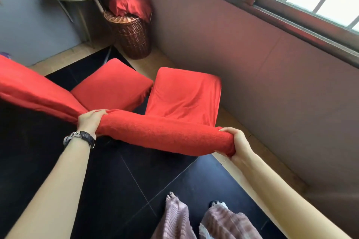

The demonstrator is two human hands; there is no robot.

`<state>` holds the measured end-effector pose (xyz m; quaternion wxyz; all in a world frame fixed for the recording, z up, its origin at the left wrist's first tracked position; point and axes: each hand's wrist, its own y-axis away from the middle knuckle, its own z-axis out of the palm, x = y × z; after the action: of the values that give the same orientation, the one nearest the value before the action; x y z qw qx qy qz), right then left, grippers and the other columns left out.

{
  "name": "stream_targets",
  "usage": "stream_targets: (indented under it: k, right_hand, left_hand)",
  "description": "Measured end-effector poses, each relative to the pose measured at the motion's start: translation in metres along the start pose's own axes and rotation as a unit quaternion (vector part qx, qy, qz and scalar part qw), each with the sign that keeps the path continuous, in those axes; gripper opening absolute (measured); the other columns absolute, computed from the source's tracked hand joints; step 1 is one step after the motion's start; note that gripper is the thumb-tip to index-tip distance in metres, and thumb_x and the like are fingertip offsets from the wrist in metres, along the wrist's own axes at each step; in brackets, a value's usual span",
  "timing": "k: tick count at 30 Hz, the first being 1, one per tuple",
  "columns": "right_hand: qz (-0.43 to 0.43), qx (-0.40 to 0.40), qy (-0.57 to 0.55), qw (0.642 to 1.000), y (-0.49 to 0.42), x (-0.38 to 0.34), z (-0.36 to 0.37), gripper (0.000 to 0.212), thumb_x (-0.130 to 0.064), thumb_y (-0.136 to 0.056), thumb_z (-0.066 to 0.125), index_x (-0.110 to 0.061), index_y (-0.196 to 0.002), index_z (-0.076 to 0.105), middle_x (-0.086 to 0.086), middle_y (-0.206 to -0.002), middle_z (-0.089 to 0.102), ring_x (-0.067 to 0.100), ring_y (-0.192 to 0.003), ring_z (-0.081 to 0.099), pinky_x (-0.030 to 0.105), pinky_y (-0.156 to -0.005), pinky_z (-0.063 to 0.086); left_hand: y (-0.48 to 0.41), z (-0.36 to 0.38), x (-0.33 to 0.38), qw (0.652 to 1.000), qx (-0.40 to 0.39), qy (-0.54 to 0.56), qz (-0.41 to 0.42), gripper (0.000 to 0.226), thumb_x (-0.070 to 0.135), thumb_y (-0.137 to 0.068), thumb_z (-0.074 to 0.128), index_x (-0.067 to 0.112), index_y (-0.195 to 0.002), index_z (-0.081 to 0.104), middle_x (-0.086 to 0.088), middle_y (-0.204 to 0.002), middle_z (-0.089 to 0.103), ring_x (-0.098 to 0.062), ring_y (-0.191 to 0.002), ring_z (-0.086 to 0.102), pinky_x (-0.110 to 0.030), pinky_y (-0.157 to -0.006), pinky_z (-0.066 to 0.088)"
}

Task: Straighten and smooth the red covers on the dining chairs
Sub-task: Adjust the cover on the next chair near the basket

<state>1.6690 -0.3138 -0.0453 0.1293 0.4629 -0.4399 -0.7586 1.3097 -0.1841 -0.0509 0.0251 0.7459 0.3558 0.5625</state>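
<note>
Both your hands grip one red cover [165,134] at the chair's backrest top: left hand [91,122] pinching its left end, right hand [238,142] its right end, near the wall [252,64].

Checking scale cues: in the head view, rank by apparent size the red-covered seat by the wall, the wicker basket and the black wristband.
1. Red-covered seat.
2. Wicker basket; farther off, so true size unsure.
3. Black wristband, smallest though nearest the camera.
</note>
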Motion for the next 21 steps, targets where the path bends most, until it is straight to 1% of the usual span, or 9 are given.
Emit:
stream_targets:
  k: [3,7,12,13,15,16,17,19,21]
  right_hand:
    - [0.004,-0.018,0.009,1.0,-0.004,-0.004,-0.012,0.011,-0.009,-0.08,0.056,-0.008,-0.089,0.062,0.015,-0.1,0.059,0.026,-0.069,0.058,0.028,-0.045,0.051]
    - [0.015,-0.04,0.022,0.999,-0.011,-0.011,-0.041,0.009,-0.01,-0.079,0.056,-0.01,-0.083,0.064,0.013,-0.099,0.062,0.025,-0.073,0.06,0.029,-0.048,0.053]
    - [0.042,-0.076,0.047,0.995,-0.016,-0.029,-0.091,0.019,-0.013,-0.078,0.058,-0.011,-0.095,0.066,0.01,-0.09,0.065,0.023,-0.068,0.062,0.031,-0.055,0.054]
    - [0.045,-0.076,0.049,0.995,-0.016,-0.035,-0.101,0.018,-0.013,-0.078,0.058,-0.011,-0.094,0.066,0.009,-0.086,0.066,0.023,-0.066,0.062,0.03,-0.055,0.055]
    - [0.055,-0.077,0.049,0.994,-0.016,-0.044,-0.117,0.022,-0.014,-0.078,0.057,-0.012,-0.097,0.067,0.01,-0.086,0.065,0.023,-0.067,0.061,0.031,-0.059,0.055]
    - [0.06,-0.08,0.048,0.994,-0.016,-0.048,-0.125,0.026,-0.015,-0.078,0.057,-0.012,-0.103,0.066,0.011,-0.09,0.064,0.025,-0.07,0.06,0.033,-0.064,0.053]
    - [0.063,-0.084,0.046,0.993,-0.015,-0.05,-0.132,0.029,-0.015,-0.079,0.057,-0.012,-0.107,0.065,0.012,-0.092,0.063,0.025,-0.071,0.059,0.034,-0.067,0.052]
    - [0.072,-0.092,0.042,0.992,-0.012,-0.053,-0.145,0.027,-0.015,-0.078,0.057,-0.01,-0.104,0.065,0.011,-0.084,0.064,0.024,-0.064,0.06,0.033,-0.063,0.052]
    - [0.078,-0.098,0.043,0.991,-0.01,-0.052,-0.158,0.02,-0.016,-0.078,0.058,-0.011,-0.096,0.064,0.009,-0.072,0.064,0.022,-0.055,0.059,0.028,-0.056,0.052]
  left_hand:
    - [0.019,-0.003,-0.01,0.999,0.034,-0.001,-0.016,0.028,0.013,-0.069,0.069,0.023,-0.094,0.075,-0.004,-0.094,0.067,-0.022,-0.088,0.059,-0.031,-0.073,0.05]
    - [0.049,0.003,-0.024,0.999,0.052,0.006,-0.013,0.032,0.011,-0.068,0.069,0.02,-0.098,0.076,-0.007,-0.096,0.068,-0.02,-0.088,0.061,-0.028,-0.07,0.048]
    - [0.092,0.024,-0.028,0.999,0.052,-0.005,0.015,0.029,0.015,-0.074,0.066,0.017,-0.101,0.074,-0.007,-0.095,0.066,-0.023,-0.091,0.059,-0.026,-0.06,0.047]
    - [0.101,0.03,-0.028,0.998,0.05,-0.01,0.021,0.025,0.017,-0.075,0.066,0.018,-0.098,0.075,-0.008,-0.095,0.066,-0.026,-0.094,0.06,-0.029,-0.062,0.05]
    - [0.119,0.04,-0.028,0.998,0.046,-0.024,0.031,0.017,0.022,-0.073,0.066,0.022,-0.088,0.073,-0.01,-0.096,0.067,-0.031,-0.103,0.061,-0.042,-0.081,0.055]
    - [0.13,0.045,-0.028,0.998,0.045,-0.033,0.03,0.017,0.025,-0.069,0.066,0.024,-0.085,0.073,-0.011,-0.098,0.067,-0.032,-0.107,0.061,-0.048,-0.09,0.052]
    - [0.14,0.049,-0.027,0.998,0.045,-0.04,0.025,0.02,0.029,-0.065,0.065,0.025,-0.083,0.073,-0.012,-0.102,0.068,-0.033,-0.109,0.06,-0.05,-0.094,0.05]
    - [0.157,0.055,-0.025,0.998,0.042,-0.046,0.016,0.022,0.034,-0.061,0.062,0.027,-0.079,0.072,-0.012,-0.11,0.067,-0.034,-0.111,0.059,-0.051,-0.095,0.049]
    - [0.173,0.06,-0.025,0.998,0.035,-0.058,0.005,0.02,0.035,-0.059,0.06,0.032,-0.074,0.073,-0.01,-0.111,0.067,-0.033,-0.11,0.058,-0.051,-0.094,0.049]
